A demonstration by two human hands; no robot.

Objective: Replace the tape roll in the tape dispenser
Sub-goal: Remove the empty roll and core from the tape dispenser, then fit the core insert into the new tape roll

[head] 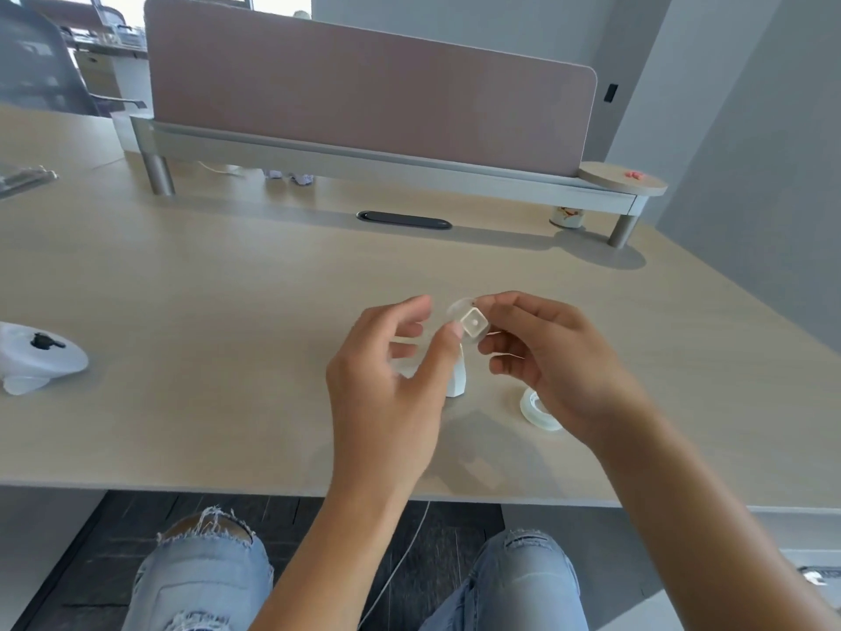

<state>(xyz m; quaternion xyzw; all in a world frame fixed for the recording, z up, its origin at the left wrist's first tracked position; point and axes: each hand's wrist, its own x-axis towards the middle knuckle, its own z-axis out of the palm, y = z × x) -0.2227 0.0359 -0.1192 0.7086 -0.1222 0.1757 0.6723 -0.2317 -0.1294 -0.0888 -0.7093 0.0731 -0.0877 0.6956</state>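
Both hands are raised over the middle of the wooden desk. My right hand pinches a clear tape roll with a square white core between thumb and fingers. The thumb tip of my left hand touches the left side of that core; its other fingers are spread. Under the hands stands the white tape dispenser, mostly hidden by my left hand. A second clear tape roll lies flat on the desk, partly behind my right wrist.
A white controller-like device with a black knob lies at the left edge. A pink divider screen on a grey shelf crosses the back, with a black cable slot before it. The desk's front edge runs just above my knees.
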